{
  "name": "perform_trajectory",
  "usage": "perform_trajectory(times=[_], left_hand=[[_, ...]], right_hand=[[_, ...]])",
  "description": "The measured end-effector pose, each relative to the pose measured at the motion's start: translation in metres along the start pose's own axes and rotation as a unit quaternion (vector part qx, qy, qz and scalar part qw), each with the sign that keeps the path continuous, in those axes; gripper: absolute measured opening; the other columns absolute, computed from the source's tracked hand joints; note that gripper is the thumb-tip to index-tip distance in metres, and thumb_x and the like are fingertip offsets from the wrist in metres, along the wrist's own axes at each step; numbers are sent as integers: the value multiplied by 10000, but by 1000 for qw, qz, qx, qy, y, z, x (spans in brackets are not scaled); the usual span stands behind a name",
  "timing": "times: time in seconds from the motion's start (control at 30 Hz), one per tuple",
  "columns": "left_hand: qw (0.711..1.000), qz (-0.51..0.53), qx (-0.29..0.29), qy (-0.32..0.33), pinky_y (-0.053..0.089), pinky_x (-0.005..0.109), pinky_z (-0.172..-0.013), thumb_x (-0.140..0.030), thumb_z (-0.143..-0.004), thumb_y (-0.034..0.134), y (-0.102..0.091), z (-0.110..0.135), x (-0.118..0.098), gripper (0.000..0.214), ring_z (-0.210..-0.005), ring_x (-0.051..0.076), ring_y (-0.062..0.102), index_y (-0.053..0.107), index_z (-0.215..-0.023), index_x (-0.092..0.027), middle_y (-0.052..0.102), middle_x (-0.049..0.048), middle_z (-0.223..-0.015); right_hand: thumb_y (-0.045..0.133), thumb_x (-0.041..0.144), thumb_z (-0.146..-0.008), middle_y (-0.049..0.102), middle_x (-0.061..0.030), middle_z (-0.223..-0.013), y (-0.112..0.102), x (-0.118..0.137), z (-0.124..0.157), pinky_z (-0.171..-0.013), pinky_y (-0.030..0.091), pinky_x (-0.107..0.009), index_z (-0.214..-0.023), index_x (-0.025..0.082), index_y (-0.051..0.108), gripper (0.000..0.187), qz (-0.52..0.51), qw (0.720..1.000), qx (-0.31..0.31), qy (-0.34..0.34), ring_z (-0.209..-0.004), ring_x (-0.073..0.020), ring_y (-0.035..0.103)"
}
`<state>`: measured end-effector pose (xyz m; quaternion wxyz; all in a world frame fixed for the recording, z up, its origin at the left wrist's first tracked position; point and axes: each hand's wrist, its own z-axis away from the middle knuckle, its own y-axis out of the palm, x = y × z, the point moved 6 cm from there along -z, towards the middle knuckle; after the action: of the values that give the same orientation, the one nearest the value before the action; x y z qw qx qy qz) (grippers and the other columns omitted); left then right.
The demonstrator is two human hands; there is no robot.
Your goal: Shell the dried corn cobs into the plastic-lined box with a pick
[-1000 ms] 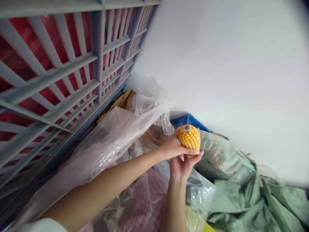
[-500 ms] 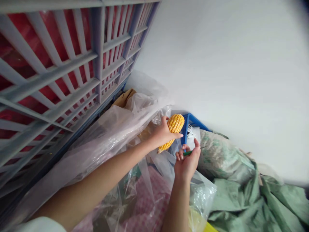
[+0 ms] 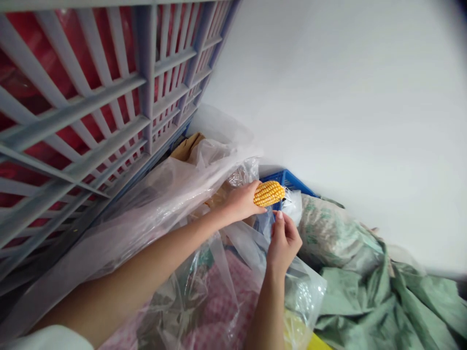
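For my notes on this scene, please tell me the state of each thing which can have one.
Corn cob: held at one end, visible side covered with kernels
Left hand: closed around the cob
Right hand: fingers bent; whether it holds something, unclear
Plastic sheeting: crumpled
Sack: bulging
Green sheet: folded loosely
Blue crate: partly hidden

I took this for a storeroom or stock corner: a tall slatted crate (image 3: 145, 87) with red contents (image 3: 40, 43) stood beside a plain white wall (image 3: 346, 97). Around it I saw loose clear plastic (image 3: 175, 175), a blue crate (image 3: 299, 183), a bulging sack (image 3: 324, 233) and a crumpled green tarp (image 3: 379, 301). I couldn't tell whether it belonged to a home or a shop.
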<state>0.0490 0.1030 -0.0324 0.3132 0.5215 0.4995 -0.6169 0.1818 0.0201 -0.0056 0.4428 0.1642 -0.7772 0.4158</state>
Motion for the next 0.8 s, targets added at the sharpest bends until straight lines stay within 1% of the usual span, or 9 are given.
perform_trajectory(times=[0.1, 0.17, 0.23, 0.3, 0.4, 0.5, 0.57, 0.63, 0.8], left_hand=[[999, -37, 1, 17, 442, 327, -814, -354, -628, 676, -2, 0, 0, 601, -993, 241, 570, 451, -1160, -187, 592, 77, -1140], [997, -73, 2, 27, 445, 327, -805, -363, -638, 665, -3, -1, 0, 607, -982, 242, 575, 441, -1176, -193, 593, 76, -1132], [992, -118, -2, 38, 441, 336, -819, -375, -642, 657, -5, -1, -1, 631, -992, 251, 572, 423, -1200, -199, 587, 81, -1133], [985, -165, 2, 51, 443, 345, -811, -388, -642, 646, -7, -1, -2, 637, -980, 265, 576, 417, -1206, -201, 582, 88, -1121], [971, -232, 25, 56, 457, 334, -735, -391, -661, 612, -10, 1, -5, 578, -894, 271, 604, 436, -1181, -210, 578, 96, -1073], [951, -298, 49, 67, 454, 326, -685, -348, -680, 585, -11, 3, -6, 550, -824, 264, 620, 430, -1193, -225, 555, 107, -1084], [939, -329, 63, 84, 453, 328, -668, -315, -674, 584, -10, 3, -6, 560, -804, 263, 622, 424, -1202, -219, 538, 117, -1105], [931, -346, 70, 97, 454, 332, -656, -300, -667, 586, -8, 4, -5, 561, -799, 266, 620, 427, -1196, -201, 532, 124, -1104], [922, -361, 78, 117, 459, 329, -640, -247, -667, 567, -3, 9, 1, 490, -799, 266, 617, 458, -1140, -175, 560, 106, -1041]], right_hand=[[522, 517, -740, 575, -37, -648, -3, 1, -2, -525, 357, -230, -873, 126, 678, 441, 27, 999, -5, -19, -606, -132, 479], [521, 529, -732, 597, -51, -675, -5, 0, -3, -544, 370, -237, -859, 122, 683, 456, 37, 999, -12, -29, -631, -145, 496], [522, 536, -727, 593, -49, -658, -6, -2, -4, -538, 365, -233, -837, 117, 685, 462, 40, 999, -10, -26, -619, -142, 491], [527, 540, -722, 558, -32, -603, -7, -6, -6, -503, 339, -222, -822, 114, 684, 465, 39, 999, 8, -6, -571, -123, 458], [558, 536, -704, 445, 18, -510, -8, -17, -9, -442, 267, -205, -815, 113, 681, 454, 32, 997, 60, 47, -484, -79, 354], [600, 532, -670, 307, 59, -466, -6, -31, -10, -399, 171, -199, -817, 103, 672, 459, 21, 984, 130, 120, -438, -50, 237], [612, 535, -657, 244, 74, -460, -4, -38, -10, -394, 123, -197, -818, 97, 663, 469, 9, 975, 163, 154, -431, -42, 186], [611, 540, -654, 212, 83, -456, -2, -42, -8, -395, 106, -196, -808, 98, 654, 470, -6, 970, 177, 168, -429, -39, 157], [622, 531, -641, 208, 96, -435, 10, -49, -1, -378, 101, -187, -739, 108, 635, 434, -28, 962, 195, 188, -407, -34, 141]])
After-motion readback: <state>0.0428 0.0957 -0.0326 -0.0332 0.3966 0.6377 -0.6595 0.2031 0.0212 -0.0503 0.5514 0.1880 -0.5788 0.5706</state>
